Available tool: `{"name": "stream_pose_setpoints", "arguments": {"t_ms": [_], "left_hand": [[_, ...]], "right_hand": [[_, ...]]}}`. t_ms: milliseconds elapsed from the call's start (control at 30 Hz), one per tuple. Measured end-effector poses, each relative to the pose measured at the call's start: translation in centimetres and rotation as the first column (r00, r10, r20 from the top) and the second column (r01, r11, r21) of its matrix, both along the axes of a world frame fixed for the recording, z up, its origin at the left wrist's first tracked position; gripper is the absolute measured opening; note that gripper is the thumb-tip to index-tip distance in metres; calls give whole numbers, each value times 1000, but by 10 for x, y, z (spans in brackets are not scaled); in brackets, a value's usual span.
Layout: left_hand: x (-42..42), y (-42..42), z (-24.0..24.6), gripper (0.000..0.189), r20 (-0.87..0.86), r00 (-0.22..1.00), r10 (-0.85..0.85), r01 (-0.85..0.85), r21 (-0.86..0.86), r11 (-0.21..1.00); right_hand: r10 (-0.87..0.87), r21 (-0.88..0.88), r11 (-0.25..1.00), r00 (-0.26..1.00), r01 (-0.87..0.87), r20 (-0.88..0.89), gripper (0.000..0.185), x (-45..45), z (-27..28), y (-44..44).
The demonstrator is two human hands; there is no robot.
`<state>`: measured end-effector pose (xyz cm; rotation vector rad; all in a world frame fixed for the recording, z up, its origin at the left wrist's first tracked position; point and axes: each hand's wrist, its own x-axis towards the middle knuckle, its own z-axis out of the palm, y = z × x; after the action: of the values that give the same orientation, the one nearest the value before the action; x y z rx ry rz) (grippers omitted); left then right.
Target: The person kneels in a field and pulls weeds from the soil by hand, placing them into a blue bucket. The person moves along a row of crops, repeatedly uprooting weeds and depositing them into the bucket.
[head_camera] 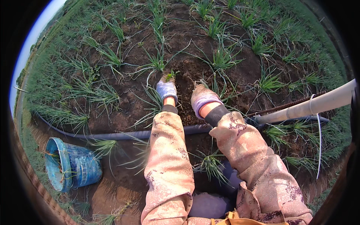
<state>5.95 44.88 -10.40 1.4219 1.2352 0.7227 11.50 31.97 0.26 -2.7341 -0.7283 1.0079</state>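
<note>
My left hand [166, 88], in a knitted glove with soil on its fingers, holds a small broad-leaved green weed [172, 74]. Dark loose soil [187, 87] lies between my two hands. My right hand [204, 97], also gloved and soiled, is low over the ground with its fingers bent. Whether anything is in its fingertips is hard to make out. Thin leaves of an onion-like plant [223, 57] stand just beyond and to the right of it. Another such plant [158, 62] grows just past my left hand.
A dark hose [118, 135] crosses the ground beneath my forearms. At left a blue plastic bucket [84, 166] lies tipped, some plant matter inside. A pale pole [306, 105] slants in from the right, a rusty rebar rod [289, 104] beside it. Rows of onion-like plants [111, 57] surround me.
</note>
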Motion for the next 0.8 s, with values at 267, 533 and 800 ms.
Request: {"name": "stream_pose_setpoints", "arguments": {"t_ms": [267, 533, 800], "left_hand": [[-2, -2, -3, 25, -12, 1000, -9, 9, 53, 999], [-1, 4, -6, 28, 365, 931, 25, 35, -157, 987], [-4, 16, -10, 29, 412, 903, 120, 4, -288, 958]], "right_hand": [[642, -296, 710, 760, -639, -99, 25, 19, -61, 77], [219, 142, 975, 846, -171, -485, 31, 41, -59, 5], [100, 273, 958, 785, 91, -612, 39, 27, -45, -25]]}}
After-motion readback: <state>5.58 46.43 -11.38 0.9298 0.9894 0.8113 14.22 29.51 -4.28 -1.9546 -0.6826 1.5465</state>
